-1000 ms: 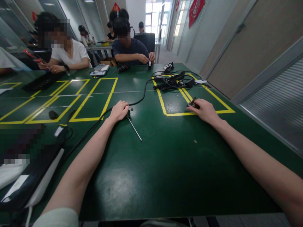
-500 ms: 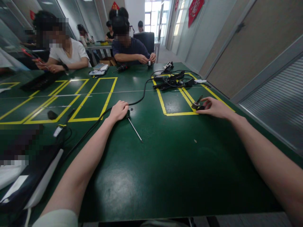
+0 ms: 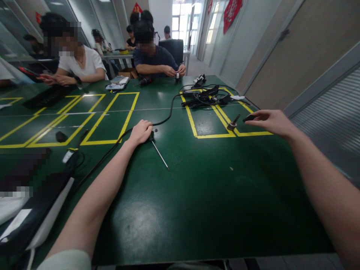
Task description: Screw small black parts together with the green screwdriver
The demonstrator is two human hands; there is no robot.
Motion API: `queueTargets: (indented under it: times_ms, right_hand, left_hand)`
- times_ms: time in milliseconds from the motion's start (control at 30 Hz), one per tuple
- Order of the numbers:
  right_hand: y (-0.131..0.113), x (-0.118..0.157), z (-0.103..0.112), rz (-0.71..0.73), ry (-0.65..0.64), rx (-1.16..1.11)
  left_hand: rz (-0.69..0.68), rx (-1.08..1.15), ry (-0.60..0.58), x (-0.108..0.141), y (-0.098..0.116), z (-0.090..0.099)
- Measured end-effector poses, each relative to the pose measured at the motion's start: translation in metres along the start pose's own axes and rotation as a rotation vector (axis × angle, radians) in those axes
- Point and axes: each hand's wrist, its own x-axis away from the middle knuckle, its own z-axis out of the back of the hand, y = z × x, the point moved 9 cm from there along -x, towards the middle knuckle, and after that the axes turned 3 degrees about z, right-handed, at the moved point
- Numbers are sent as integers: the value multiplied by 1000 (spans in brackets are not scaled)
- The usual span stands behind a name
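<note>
My left hand (image 3: pixel 141 131) rests on the table, its fingers curled round the dark handle of a screwdriver (image 3: pixel 160 155). The thin metal shaft points toward me and to the right. Out to the right, my right hand (image 3: pixel 272 122) pinches a small flat black piece (image 3: pixel 249 117) between thumb and fingers, just above the table. To the left of that hand, apart from it, a small round metal part with a stem (image 3: pixel 232 125) lies on the yellow tape. A tiny dark bit (image 3: pixel 156 130) lies beside my left hand.
Black brackets and cables (image 3: pixel 206 97) lie in a heap at the back right. A black cable (image 3: pixel 165 120) runs past my left hand. Yellow tape (image 3: pixel 129 118) marks rectangles on the green table (image 3: pixel 197 210). Two co-workers (image 3: pixel 153 56) sit across, and a dark case (image 3: pixel 42 210) lies left.
My right hand has moved right and slightly up with the black piece, away from the round metal part, which stays on the table. My left hand and the screwdriver have not moved.
</note>
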Motion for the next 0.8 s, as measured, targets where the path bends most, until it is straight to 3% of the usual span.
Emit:
queueTargets:
  times_ms: [67, 200, 300, 467, 800]
  right_hand:
    - [-5, 1, 7, -67, 27, -67]
    - [-31, 2, 8, -5, 112, -147]
    - [-41, 4, -3, 30, 139, -152]
    - [-37, 3, -25, 7, 46, -85]
    - [-32, 4, -26, -33, 58, -50]
  left_hand:
    - [-1, 2, 1, 0, 0, -1]
    - [-3, 4, 5, 0, -1, -1]
    - [1, 5, 7, 0, -1, 0]
    - [-6, 6, 4, 0, -1, -1]
    - [-13, 7, 5, 0, -1, -1]
